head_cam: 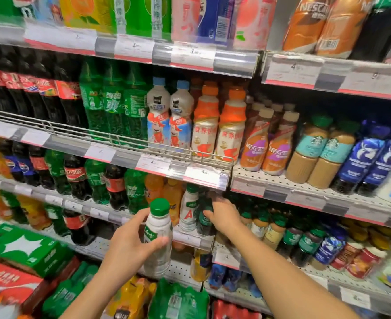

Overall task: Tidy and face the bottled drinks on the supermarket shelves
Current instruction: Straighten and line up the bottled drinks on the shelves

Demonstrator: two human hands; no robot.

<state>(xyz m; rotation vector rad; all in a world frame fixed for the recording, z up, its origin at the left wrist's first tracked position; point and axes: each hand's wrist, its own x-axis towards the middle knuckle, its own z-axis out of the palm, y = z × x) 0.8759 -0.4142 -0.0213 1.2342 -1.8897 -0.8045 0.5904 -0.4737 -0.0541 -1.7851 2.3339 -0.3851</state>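
Note:
My left hand (130, 246) grips a white milk-drink bottle with a green cap (158, 236), held upright in front of the shelves. My right hand (223, 216) reaches into the third shelf, its fingers wrapped around a dark bottle with a green label (204, 221). Just left of that stands a matching white bottle with a green cap and a red letter A (188, 209). Orange drink bottles (164, 196) stand to its left. The back of the dark bottle is hidden under the shelf edge.
Above, a wire-fronted shelf (111, 137) holds cola, green soda, milk drinks and orange-capped bottles. Coffee bottles (314, 150) fill the right bay. Green and red cartons (22, 249) and shrink-wrapped packs (178, 300) sit low at the left and centre.

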